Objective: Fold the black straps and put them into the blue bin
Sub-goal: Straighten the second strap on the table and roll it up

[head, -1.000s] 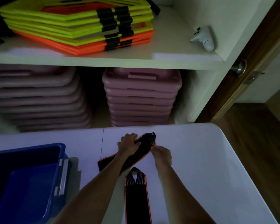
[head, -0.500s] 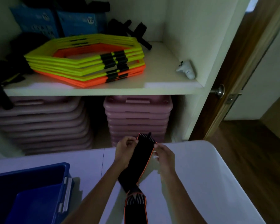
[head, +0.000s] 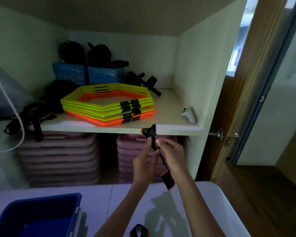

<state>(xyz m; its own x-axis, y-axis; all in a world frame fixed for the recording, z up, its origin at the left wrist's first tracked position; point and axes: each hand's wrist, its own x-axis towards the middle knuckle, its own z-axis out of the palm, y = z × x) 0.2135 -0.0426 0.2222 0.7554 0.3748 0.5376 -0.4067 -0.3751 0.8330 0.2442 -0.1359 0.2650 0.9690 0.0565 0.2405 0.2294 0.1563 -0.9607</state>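
Observation:
I hold a black strap with orange edging [head: 167,181] up in the air above the white table [head: 212,211]. My left hand [head: 144,162] and my right hand [head: 172,153] both pinch it near its striped top end, which sticks up past my fingertips. The rest of the strap hangs down behind my right wrist. A second black strap [head: 139,230] lies on the table at the bottom edge of the view, only its looped end showing. The blue bin [head: 41,206] stands at the lower left of the table.
Behind the table is a white shelf unit [head: 120,128] with stacked yellow and orange hexagon rings [head: 108,104], blue boxes [head: 88,75], black gear and a white controller [head: 189,115]. Pink stacked platforms [head: 58,156] fill the lower shelf. A wooden door with a knob [head: 217,134] stands at right.
Both hands have lifted the strap from the table high into the air, and it now hangs vertically. The view has tilted upward, showing more shelf and less table.

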